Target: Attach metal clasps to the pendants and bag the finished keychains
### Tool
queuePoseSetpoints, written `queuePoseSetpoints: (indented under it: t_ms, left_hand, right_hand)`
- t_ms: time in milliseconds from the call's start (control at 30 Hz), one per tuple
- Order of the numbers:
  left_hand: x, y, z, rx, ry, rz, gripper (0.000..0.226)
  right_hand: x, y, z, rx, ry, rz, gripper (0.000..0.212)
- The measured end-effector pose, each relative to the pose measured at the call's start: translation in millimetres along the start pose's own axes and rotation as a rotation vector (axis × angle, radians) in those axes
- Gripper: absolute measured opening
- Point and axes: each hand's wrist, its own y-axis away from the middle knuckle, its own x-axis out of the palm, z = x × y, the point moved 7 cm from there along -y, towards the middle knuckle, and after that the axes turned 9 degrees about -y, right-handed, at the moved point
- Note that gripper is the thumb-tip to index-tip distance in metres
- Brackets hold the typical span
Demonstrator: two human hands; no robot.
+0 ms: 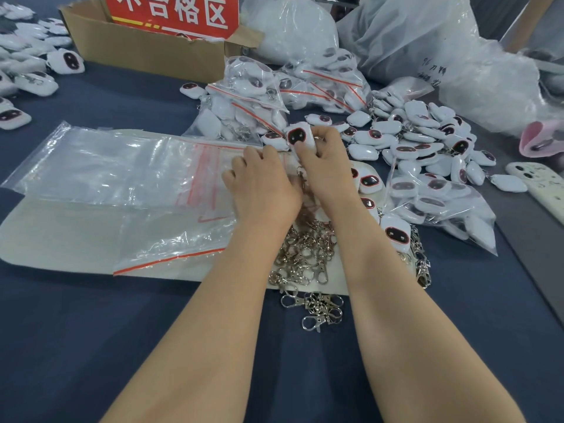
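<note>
My right hand [325, 166] grips a white pendant with a dark face [299, 138], held upright above the mat. A metal clasp [302, 178] dangles between my two hands. My left hand [262, 184] lies beside it, fingers curled down onto the empty zip bags [122, 166]; what it holds is hidden. A heap of loose metal clasps [305, 257] lies under my wrists. Loose pendants [421, 138] are piled to the right, and filled bags of keychains [253, 99] lie behind.
A cardboard box with a red sign [146, 47] stands at the back. More pendants [27, 65] lie far left. Large plastic sacks [427, 38] fill the back right. A phone [537, 181] and a pink object [540, 138] lie at the right edge.
</note>
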Motion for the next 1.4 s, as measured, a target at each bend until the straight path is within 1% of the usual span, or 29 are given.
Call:
queuePoseSetpoints:
  t_ms: [67,100,200,267,333,433,567,667,767,833,900,933,1000,1067,1133,1167,1200,1233,1267,1300,1333,1367,1400]
  left_hand:
    - [1.1,-0.6,1.4,-0.006,0.064,0.026,0.037]
    - [2.0,-1.1,2.1,-0.004,0.094,0.035,0.037]
    - [1.5,-3.1,5.9,-0.025,0.176,0.025,0.031]
    - [-0.3,-3.9,9.0,-0.065,0.256,0.017,0.027]
    - [-2.2,-4.2,12.2,-0.106,0.352,0.008,0.022]
    - [-5.0,-3.6,12.2,-0.119,0.452,-0.003,0.018]
    - [-11.2,-3.8,11.2,-0.113,0.542,-0.052,0.017]
    - [-14.7,-3.5,12.4,-0.122,0.578,-0.104,0.018]
    - [-17.3,-3.7,9.9,-0.099,0.614,-0.128,0.017]
    - [-20.2,-2.9,4.5,-0.046,0.619,-0.138,0.015]
    - [-23.3,-2.2,0.5,-0.010,0.635,-0.153,0.013]
    - [-25.0,-1.9,0.4,-0.008,0.645,-0.166,0.012]
    - [-29.7,-1.7,4.1,-0.032,0.669,-0.210,0.008]
    - [-34.9,-1.4,9.8,-0.066,0.693,-0.263,0.006]
    - [-39.2,-1.4,15.2,-0.097,0.696,-0.300,0.007]
    - [-40.8,-1.6,17.1,-0.106,0.695,-0.309,0.007]
    - [-41.9,-2.0,18.3,-0.110,0.694,-0.312,0.007]
    - [-42.6,-2.4,19.1,-0.110,0.694,-0.314,0.007]
    - [-43.3,-2.6,19.4,-0.108,0.695,-0.318,0.007]
    - [-43.6,-3.0,19.8,-0.105,0.693,-0.323,0.007]
    - [-42.8,-3.1,20.1,-0.102,0.687,-0.322,0.006]
    - [-40.7,-3.4,20.3,-0.099,0.679,-0.311,0.005]
    - [-37.0,-3.8,20.3,-0.098,0.668,-0.287,0.004]
  right_hand:
    - [-2.6,-0.8,10.4,-0.068,0.031,-0.057,0.014]
    - [-3.7,-0.8,13.9,-0.068,0.034,-0.075,0.015]
    - [-5.2,-2.0,15.6,0.023,0.013,-0.080,0.013]
    - [-4.5,-3.7,13.8,0.115,0.141,-0.016,0.026]
    - [-2.5,-2.9,15.3,0.166,0.266,0.077,0.024]
    - [-7.3,-2.8,20.9,0.179,0.288,0.127,0.012]
    - [-9.4,-1.4,22.0,0.218,0.279,0.189,0.016]
    - [-8.7,0.7,21.4,0.243,0.331,0.260,0.016]
    - [-7.0,-0.7,23.1,0.231,0.227,0.264,0.010]
    - [-4.2,-3.6,23.8,0.203,0.149,0.215,0.008]
    - [0.9,-3.8,23.6,0.215,0.031,0.187,0.008]
    - [5.3,-2.6,23.1,0.241,-0.053,0.209,0.009]
    - [16.5,3.2,23.9,0.315,-0.231,0.324,0.015]
    - [24.3,11.9,25.3,0.373,-0.268,0.466,0.023]
    - [30.8,19.8,28.9,0.384,-0.268,0.562,0.024]
    - [32.1,19.6,31.4,0.367,-0.279,0.555,0.022]
    - [29.4,15.5,33.6,0.337,-0.292,0.492,0.020]
    - [22.2,8.8,33.8,0.297,-0.281,0.372,0.019]
    - [10.5,1.7,31.9,0.243,-0.216,0.220,0.021]
    - [-3.0,-3.4,30.7,0.172,-0.072,0.073,0.026]
    - [-12.9,-6.6,29.7,0.092,0.126,-0.030,0.030]
    - [-16.6,-6.0,29.9,0.024,0.319,-0.066,0.033]
    - [-13.5,-4.3,27.6,-0.025,0.467,-0.045,0.035]
